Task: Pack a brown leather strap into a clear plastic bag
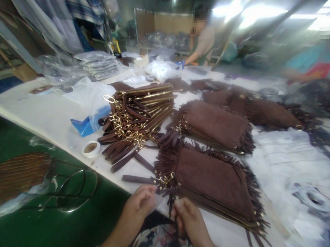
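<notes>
Left hand (140, 205) is down at the near corner of the fringed bag (214, 180), fingers pinched narrow just beside its gold clasp (165, 179), though what they pinch is blurred. Right hand (190, 220) sits close beside it, fingers curled around a dark strap (170, 203) hanging off that corner. The bag lies flat on the table (42, 111), top of a stack at its near edge. Behind it are a heap of straps (134, 117) and a tape roll (91, 148).

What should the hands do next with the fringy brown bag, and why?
Likely bring one of the dark strap ends up to the gold clasp at the corner of the nearest bag. The left hand and right hand are both at those ends, just below that clasp; blur hides the exact grip.
</notes>
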`<state>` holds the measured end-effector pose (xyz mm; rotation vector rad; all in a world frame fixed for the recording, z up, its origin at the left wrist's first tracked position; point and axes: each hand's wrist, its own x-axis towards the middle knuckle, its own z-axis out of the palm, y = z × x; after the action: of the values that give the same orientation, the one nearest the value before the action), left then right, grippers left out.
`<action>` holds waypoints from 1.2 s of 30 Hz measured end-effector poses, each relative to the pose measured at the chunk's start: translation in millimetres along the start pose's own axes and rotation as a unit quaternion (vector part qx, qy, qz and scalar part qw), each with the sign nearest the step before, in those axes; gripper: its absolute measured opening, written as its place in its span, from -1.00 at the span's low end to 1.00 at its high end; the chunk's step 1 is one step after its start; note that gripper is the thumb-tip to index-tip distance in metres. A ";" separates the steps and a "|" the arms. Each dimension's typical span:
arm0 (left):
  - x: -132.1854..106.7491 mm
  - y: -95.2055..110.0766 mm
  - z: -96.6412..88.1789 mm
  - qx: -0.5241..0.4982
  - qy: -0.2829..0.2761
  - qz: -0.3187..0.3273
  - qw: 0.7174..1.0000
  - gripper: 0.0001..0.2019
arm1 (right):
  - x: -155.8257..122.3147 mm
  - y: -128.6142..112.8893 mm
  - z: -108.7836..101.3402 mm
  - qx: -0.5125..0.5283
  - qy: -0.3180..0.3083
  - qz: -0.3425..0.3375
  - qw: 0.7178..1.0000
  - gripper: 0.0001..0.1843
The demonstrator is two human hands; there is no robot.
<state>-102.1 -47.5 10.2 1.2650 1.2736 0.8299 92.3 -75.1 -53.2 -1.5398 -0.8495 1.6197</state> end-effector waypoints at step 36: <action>-46.3 -14.5 11.1 0.037 -0.090 -0.059 0.994 -0.79 | -13.6 -3.0 28.8 0.112 -0.068 0.159 0.978 -0.35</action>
<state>-102.2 -97.0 4.6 1.2797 1.2294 0.5759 64.0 -84.6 -41.8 -1.4710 -0.4833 1.9963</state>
